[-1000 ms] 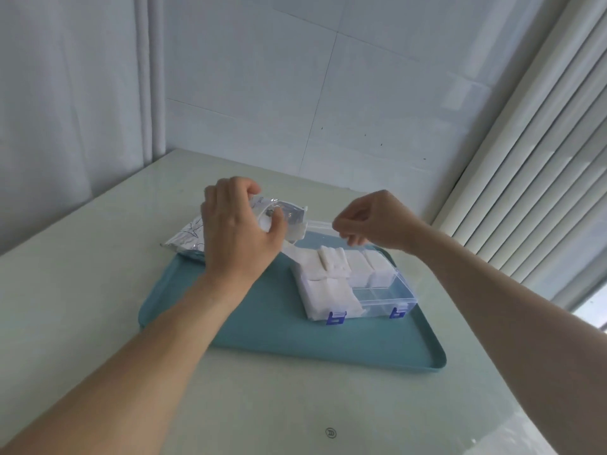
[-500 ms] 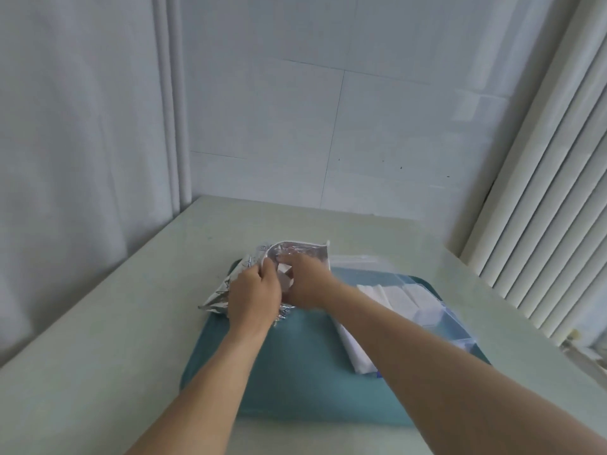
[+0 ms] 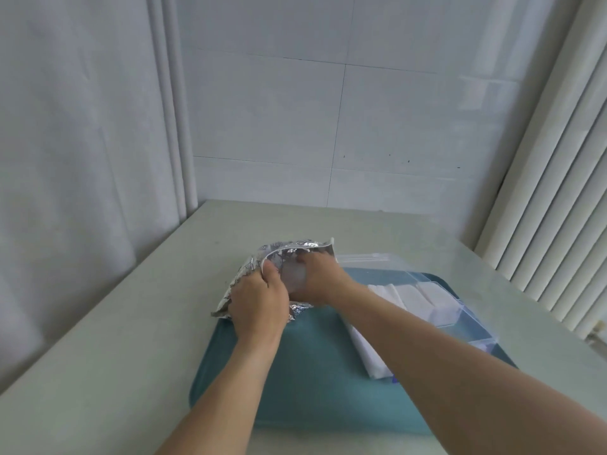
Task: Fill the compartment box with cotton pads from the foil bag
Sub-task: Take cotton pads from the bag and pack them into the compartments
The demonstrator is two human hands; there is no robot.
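A crinkled silver foil bag (image 3: 292, 249) lies at the far left corner of the teal tray (image 3: 315, 372), its mouth facing me. My left hand (image 3: 258, 302) grips the bag's near edge and holds the mouth open. My right hand (image 3: 317, 277) is inside the mouth, its fingers around white cotton pads (image 3: 294, 274). The clear compartment box (image 3: 460, 310) stands on the right of the tray, lid open behind it, with white pads (image 3: 414, 293) in its compartments. My right forearm covers part of the box.
The tray sits on a pale table (image 3: 115, 339) in a room corner. A white curtain (image 3: 82, 142) hangs on the left, vertical blinds (image 3: 558, 208) on the right, a tiled wall behind.
My right hand left the box and went into the foil bag's mouth. My left hand kept hold of the bag. The camera tilted up and shifted, so the tray sits lower in view.
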